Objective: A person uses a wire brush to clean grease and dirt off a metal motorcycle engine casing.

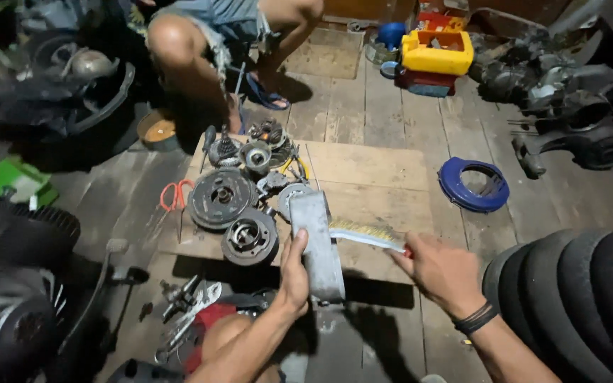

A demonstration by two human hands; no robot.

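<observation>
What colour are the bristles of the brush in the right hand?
Yellowish, brass-like bristles on the brush, seen in the head view.

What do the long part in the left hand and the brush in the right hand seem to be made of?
Long part: likely cast metal, dull grey, matte and grimy.
Brush: yellowish bristles, possibly brass wire or nylon; pale back, material unclear.
Left hand grips the part; right hand holds the brush.

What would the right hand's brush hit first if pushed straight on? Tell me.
The grey metal part in the left hand: the right hand points its brush left, bristles already about touching it.
</observation>
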